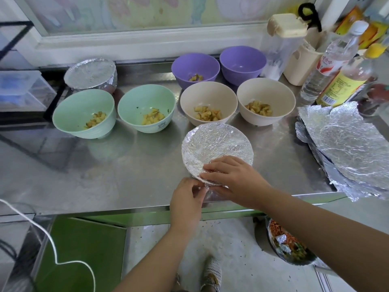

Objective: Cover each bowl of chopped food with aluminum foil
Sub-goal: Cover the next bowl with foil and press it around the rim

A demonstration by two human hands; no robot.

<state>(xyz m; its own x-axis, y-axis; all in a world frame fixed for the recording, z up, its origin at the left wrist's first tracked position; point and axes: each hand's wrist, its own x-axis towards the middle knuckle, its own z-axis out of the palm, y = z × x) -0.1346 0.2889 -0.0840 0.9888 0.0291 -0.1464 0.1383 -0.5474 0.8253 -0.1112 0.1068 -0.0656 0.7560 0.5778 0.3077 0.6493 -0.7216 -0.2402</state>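
Note:
A bowl wrapped in crinkled aluminum foil [214,146] stands near the steel counter's front edge. My right hand [233,175] lies on its near rim with fingers pressing the foil down. My left hand [187,197] pinches the foil edge at the bowl's near side. Behind it stand uncovered bowls of chopped food: two mint green bowls [84,112] [147,107], two beige bowls [208,102] [266,100] and a purple bowl [195,67]. A second purple bowl [243,63] looks empty. Another foil-covered bowl [91,73] sits at the back left.
A stack of loose foil sheets [345,144] lies at the counter's right end. Bottles [332,60] and a lidded plastic container [282,43] crowd the back right corner. A pan of scraps [284,243] sits on the floor below. A white cable [50,239] hangs at the left.

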